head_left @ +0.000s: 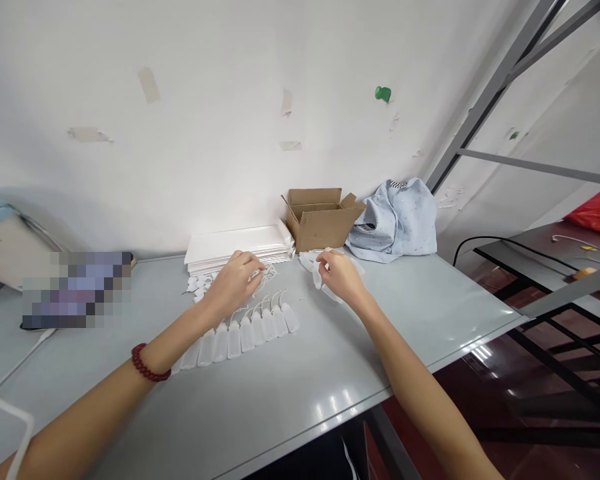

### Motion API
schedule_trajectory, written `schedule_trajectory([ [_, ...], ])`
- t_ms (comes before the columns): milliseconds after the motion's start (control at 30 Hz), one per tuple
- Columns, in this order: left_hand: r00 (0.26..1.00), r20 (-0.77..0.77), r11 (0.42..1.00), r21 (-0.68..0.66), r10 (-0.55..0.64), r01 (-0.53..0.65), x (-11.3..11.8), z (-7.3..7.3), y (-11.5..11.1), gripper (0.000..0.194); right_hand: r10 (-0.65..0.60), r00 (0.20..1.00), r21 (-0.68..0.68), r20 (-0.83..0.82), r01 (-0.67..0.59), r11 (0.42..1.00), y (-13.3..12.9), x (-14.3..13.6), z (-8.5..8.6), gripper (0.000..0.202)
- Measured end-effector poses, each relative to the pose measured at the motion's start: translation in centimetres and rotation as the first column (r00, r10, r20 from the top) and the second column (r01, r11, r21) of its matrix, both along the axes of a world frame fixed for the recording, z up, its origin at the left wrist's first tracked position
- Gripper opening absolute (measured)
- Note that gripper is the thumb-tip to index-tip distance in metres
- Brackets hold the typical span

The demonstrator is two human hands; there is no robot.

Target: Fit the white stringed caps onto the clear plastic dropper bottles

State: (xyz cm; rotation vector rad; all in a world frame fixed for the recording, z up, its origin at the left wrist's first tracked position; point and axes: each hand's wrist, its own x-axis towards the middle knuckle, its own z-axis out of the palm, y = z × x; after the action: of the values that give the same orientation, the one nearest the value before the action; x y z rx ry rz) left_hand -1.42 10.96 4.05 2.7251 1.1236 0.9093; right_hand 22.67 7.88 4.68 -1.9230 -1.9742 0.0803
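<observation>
My left hand is over a small heap of white strings, its fingers bent together; whatever they hold is too small to make out. My right hand pinches a translucent white sleeve above a loose pile of similar sleeves on the grey table. In front of my left hand lies a slanting row of several translucent tags with white string loops. Small white pieces sit behind my left wrist.
Behind my hands are a stack of flat white sheets, an open cardboard box and a pale blue cloth. A phone, its screen blurred out, leans at the left beside a light bin. A metal frame rises at the right.
</observation>
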Motion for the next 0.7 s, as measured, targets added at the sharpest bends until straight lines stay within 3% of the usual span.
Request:
schedule_trajectory([
  [100, 0.982, 0.158, 0.993, -0.079, 0.104, -0.092, -1.0, 1.1, -1.6, 0.022, -0.033, 0.999, -0.022, 0.016, 0.033, 0.999, 0.0, 0.0, -0.2, 0.027],
  [200, 0.917, 0.297, 0.927, -0.337, 0.268, -0.162, -1.7, 1.4, -3.5, 0.022, -0.059, 0.998, -0.016, 0.036, 0.059, 0.998, 0.1, -0.1, -0.4, 0.027],
  [333, 0.815, 0.436, 0.800, -0.597, 0.380, -0.053, -2.1, 1.0, -5.4, 0.024, -0.078, 0.991, -0.015, 0.107, 0.080, 0.997, 0.3, -0.4, -1.1, 0.032],
  [533, 0.763, 0.493, 0.685, -0.723, 0.418, 0.093, -2.5, 0.6, -7.1, 0.020, -0.059, 0.994, -0.017, 0.092, 0.061, 0.998, 0.7, -0.7, -1.8, 0.032],
  [633, 0.697, 0.509, 0.588, -0.794, 0.505, 0.154, -2.3, 0.4, -7.5, 0.024, -0.003, 0.991, 0.073, -0.136, 0.013, 0.997, 0.3, -1.0, -1.4, 0.033],
  [700, 0.646, 0.523, 0.517, -0.826, 0.557, 0.223, -2.2, 0.2, -7.6, 0.026, 0.105, 0.888, 0.132, -0.447, -0.050, 0.990, -0.3, -1.5, -0.8, 0.032],
])
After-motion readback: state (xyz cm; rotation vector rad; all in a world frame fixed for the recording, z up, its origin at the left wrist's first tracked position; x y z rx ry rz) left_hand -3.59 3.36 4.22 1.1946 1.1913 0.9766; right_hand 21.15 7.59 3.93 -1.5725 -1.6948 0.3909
